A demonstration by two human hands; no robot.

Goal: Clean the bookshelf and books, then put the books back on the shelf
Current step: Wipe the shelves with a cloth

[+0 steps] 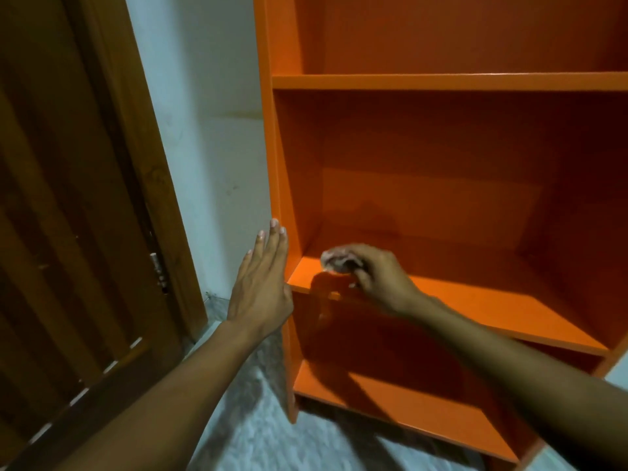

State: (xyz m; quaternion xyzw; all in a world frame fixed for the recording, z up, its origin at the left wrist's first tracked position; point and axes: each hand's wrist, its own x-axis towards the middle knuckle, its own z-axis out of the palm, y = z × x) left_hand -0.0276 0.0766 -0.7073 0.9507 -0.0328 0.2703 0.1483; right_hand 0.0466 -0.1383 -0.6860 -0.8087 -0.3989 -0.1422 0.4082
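The bookshelf point(452, 81) is bright orange, glossy, and stands upright, filling the picture from twelve round to five o'clock. Three boards show, one above another, and no books stand on any of them. Its left side panel runs down toward six o'clock. On the middle board, at its front left corner near the picture's centre, lies a crumpled pale, pinkish cloth point(338, 260), blurred in outline.
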